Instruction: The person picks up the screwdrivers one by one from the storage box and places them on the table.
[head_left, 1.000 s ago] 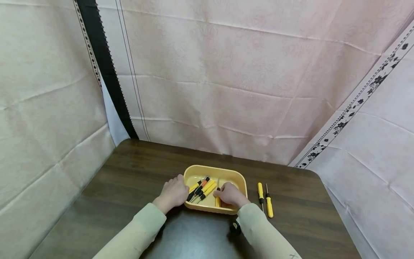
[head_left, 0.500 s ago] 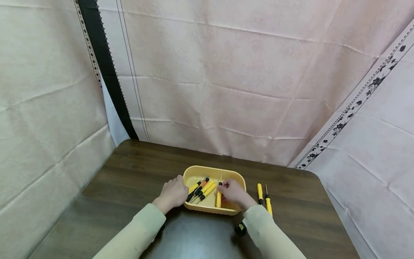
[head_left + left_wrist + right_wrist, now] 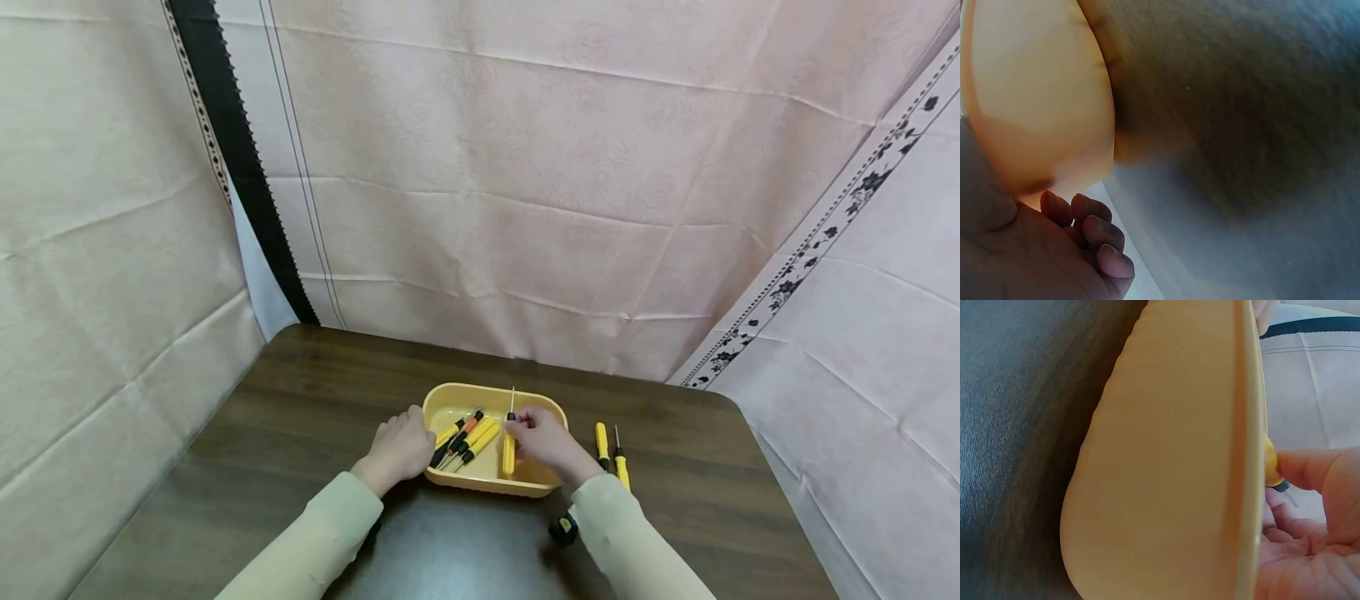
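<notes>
A yellow plastic basket (image 3: 547, 490) stands on the table, with several screwdrivers (image 3: 465, 442) lying in its left half. My left hand (image 3: 401, 446) grips the basket's left end; in the left wrist view its curled fingers (image 3: 1102, 232) show beside the basket wall (image 3: 1041, 100). Over the basket's right half, my right hand (image 3: 546, 437) pinches a screwdriver (image 3: 509, 454) with a yellow handle and black collar, its shaft pointing away from me. In the right wrist view the basket wall (image 3: 1166, 450) hides most of that screwdriver, and the thumb (image 3: 1310, 467) presses its yellow handle (image 3: 1270, 464).
Right of the basket, two more yellow-handled screwdrivers lie side by side on the dark wooden table (image 3: 690, 467): a left one (image 3: 602, 442) and a right one (image 3: 622, 468). My right sleeve (image 3: 622, 533) covers part of them. Pale cloth (image 3: 480, 208) hangs behind the table.
My right hand has lifted the screwdriver slightly and moved a little to the right and away from me. The left hand keeps its hold on the basket.
</notes>
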A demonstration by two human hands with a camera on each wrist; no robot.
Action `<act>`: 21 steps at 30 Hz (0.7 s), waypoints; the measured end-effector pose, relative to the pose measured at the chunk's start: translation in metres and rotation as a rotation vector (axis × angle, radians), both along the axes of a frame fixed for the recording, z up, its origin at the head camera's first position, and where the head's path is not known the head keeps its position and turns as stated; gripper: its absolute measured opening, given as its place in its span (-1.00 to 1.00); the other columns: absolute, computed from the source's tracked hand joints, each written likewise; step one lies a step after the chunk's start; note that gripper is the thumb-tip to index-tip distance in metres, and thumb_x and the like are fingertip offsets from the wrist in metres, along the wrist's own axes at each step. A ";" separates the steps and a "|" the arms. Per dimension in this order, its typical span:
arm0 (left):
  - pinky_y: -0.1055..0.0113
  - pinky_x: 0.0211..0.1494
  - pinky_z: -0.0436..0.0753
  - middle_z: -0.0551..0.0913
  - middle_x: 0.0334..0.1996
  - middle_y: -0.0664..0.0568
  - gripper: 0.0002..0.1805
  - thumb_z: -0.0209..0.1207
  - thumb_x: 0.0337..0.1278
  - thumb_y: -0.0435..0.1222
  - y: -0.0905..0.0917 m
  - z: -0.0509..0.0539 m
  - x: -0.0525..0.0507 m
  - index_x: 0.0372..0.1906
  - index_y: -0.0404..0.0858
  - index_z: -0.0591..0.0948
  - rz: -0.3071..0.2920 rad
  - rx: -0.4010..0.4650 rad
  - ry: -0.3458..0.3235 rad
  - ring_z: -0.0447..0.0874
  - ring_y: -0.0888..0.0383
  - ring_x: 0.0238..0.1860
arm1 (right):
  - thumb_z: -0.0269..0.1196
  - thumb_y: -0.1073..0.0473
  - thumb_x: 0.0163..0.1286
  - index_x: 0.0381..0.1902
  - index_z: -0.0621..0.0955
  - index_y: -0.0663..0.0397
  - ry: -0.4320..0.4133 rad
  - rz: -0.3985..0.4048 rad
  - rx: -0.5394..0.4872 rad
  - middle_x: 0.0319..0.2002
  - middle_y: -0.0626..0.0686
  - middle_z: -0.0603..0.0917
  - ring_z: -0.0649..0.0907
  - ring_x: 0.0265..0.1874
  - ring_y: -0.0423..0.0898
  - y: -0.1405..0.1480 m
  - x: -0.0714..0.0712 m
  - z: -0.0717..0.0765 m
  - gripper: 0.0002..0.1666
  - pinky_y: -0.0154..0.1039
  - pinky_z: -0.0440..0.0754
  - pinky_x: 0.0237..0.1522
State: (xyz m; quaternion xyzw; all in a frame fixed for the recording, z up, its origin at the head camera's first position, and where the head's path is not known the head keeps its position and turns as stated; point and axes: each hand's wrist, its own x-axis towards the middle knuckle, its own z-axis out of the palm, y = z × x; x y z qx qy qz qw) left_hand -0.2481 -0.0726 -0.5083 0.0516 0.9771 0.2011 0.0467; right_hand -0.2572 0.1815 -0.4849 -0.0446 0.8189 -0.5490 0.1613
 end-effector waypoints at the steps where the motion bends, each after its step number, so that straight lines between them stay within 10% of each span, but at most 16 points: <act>1: 0.05 -0.19 0.41 0.44 -0.43 -0.07 -0.67 -0.02 0.36 -0.15 0.000 0.000 0.000 -0.09 -0.39 0.41 0.000 0.001 -0.001 0.45 0.00 -0.36 | 0.16 0.10 0.44 -0.19 0.49 0.27 0.009 -0.005 -0.007 -0.34 0.16 0.52 0.66 -0.37 0.00 0.001 0.000 0.000 -0.72 0.01 0.65 -0.26; 21: 0.05 -0.18 0.41 0.44 -0.44 -0.07 -0.66 -0.02 0.35 -0.15 0.000 0.000 0.001 -0.08 -0.40 0.41 0.012 0.008 0.007 0.45 0.00 -0.37 | 0.22 0.03 0.40 -0.12 0.54 0.16 0.038 -0.132 -0.068 -0.26 0.14 0.54 0.63 -0.35 0.01 0.005 -0.001 0.004 -0.70 0.05 0.63 -0.20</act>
